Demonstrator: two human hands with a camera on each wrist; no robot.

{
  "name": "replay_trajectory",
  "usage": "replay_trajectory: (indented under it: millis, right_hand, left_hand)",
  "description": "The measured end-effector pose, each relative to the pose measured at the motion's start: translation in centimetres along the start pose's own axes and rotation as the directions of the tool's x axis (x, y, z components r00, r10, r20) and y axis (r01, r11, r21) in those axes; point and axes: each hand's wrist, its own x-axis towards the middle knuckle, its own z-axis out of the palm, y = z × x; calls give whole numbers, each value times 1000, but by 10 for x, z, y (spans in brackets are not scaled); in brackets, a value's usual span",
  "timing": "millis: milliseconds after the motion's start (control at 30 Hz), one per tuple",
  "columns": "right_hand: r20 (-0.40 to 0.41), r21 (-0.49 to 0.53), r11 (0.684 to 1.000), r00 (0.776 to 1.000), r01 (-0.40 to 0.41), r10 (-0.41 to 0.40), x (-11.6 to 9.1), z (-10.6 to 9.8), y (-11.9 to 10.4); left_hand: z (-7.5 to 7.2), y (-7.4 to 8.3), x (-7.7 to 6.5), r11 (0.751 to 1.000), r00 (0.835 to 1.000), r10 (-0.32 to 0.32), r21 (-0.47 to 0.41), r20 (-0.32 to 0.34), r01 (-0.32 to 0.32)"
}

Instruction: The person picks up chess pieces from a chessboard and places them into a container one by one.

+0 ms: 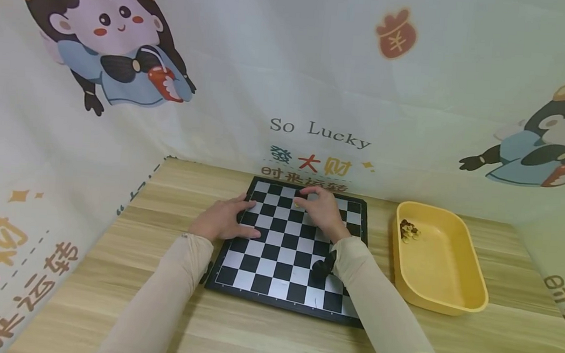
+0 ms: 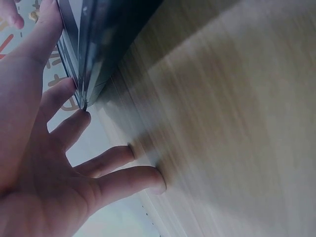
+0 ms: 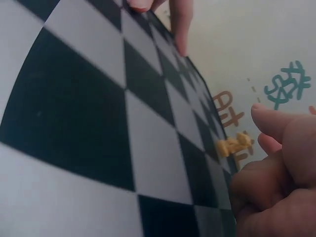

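A black-and-white chessboard point(image 1: 285, 241) lies on the wooden table. My left hand point(image 1: 222, 216) is spread at its left side, with the thumb and index finger over the border. In the left wrist view, other fingertips point(image 2: 155, 182) touch the table beside the board's edge. My right hand point(image 1: 324, 209) is over the far part of the board, thumb and index finger parted. A small gold chess piece point(image 3: 234, 144) stands on the board close to its fingers, with a visible gap between them. From the head view, only a bit of that piece shows by the thumb.
A yellow plastic tray point(image 1: 444, 262) stands right of the board, with several small gold and brown pieces point(image 1: 407, 231) in its far left corner. A printed cloth point(image 1: 249, 77) hangs behind the table. A black wrist camera point(image 1: 323, 268) overlaps the board near my right wrist.
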Motion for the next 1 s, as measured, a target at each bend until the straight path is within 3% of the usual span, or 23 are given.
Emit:
replay_trajectory:
  millis: [167,633,1000]
  right_hand:
    - [21,-61,998,1000,-4,5,2,2,5]
    - [55,-106,994,998,-11,16,2,0,2]
    - [46,-150,989,999,7,0,2,5,6]
  left_hand:
    - [2,0,2,1000,1000,8,1,-2,-8]
    - [-6,2,1,1000,1000,-5,-7,-4,5]
    - [2,-2,1,1000,1000,-15,-5,-1,15]
